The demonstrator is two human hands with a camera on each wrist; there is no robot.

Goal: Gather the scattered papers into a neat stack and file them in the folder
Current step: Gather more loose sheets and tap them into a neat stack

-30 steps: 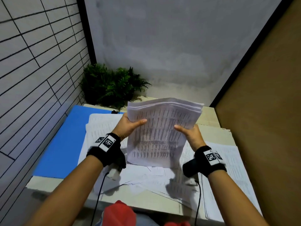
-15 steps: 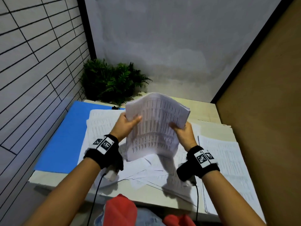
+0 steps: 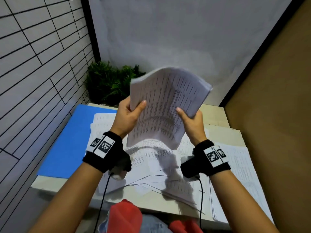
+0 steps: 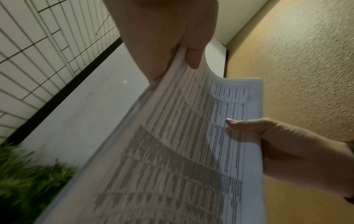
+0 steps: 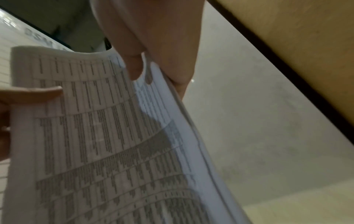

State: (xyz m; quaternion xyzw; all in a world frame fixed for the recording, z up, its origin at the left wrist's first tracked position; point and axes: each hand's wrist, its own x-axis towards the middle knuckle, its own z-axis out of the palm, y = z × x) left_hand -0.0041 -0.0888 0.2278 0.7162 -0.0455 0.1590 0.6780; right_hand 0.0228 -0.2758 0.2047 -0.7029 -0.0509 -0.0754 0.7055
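Note:
A thick stack of printed papers [image 3: 165, 106] is held upright in the air above the desk, bowed and tilted to the right. My left hand [image 3: 129, 113] grips its left edge, thumb on the front sheet. My right hand [image 3: 190, 118] grips the right edge the same way. The left wrist view shows the stack [image 4: 182, 151] with my left hand [image 4: 172, 50] pinching its edge and the right thumb on the page. Seen from the right wrist, the stack [image 5: 107, 136] is held by my right hand [image 5: 153, 63]. More loose papers [image 3: 151, 165] lie spread on the desk. A blue folder [image 3: 67, 142] lies flat at the left.
A green plant [image 3: 109, 83] stands in the back left corner. A tiled wall runs along the left and a brown wall [image 3: 277, 98] along the right. The desk's front edge [image 3: 67, 190] is close to my body, with papers overhanging at the right.
The stack has risen and turned from a wide, landscape hold to a taller, tilted one. Both hands moved up with it and closer together.

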